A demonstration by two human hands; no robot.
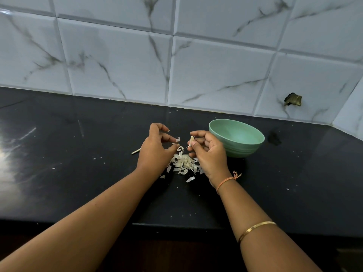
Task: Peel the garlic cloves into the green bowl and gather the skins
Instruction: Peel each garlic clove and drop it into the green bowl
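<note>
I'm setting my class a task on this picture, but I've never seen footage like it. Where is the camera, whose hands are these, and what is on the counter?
There is no machine here. A person wears one camera on the head, so you look down along their own arms. The right hand pinches a garlic clove beside the green bowl. At the fingertips of the left hand sits a curl of skin; whether it is gripped I cannot tell. Between the hands, a pile of skins lies on the black counter, with a thin pale stalk to its left.
</note>
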